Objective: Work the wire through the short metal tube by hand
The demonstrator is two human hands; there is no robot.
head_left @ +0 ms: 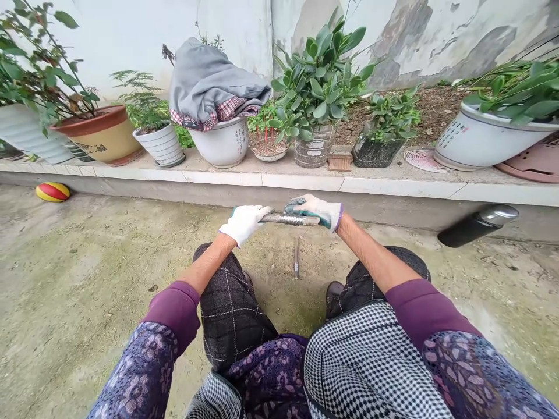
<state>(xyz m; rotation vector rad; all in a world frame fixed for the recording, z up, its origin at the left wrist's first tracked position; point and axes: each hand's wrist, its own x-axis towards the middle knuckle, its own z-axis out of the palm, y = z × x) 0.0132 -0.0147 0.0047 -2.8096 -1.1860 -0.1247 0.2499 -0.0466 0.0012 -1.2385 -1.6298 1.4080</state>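
My left hand (247,223), in a white work glove, is closed around the left end of a metal rod (279,219). The rod lies level in front of me, and its middle looks ridged, like a thread or wound wire. My right hand (315,210), in a white glove with a green palm and purple cuff, is at the rod's right end. Its fingers reach loosely over and behind the rod, whose tip shows against the palm; whether they press on it is unclear. A second, thinner rod (296,259) lies on the ground between my feet.
A tiled ledge (301,181) runs ahead, bearing potted plants, a pot (222,142) draped with a grey cloth (209,81), and a brush (339,162). A black flask (477,226) leans against the ledge at right. A red-yellow ball (53,191) sits at left.
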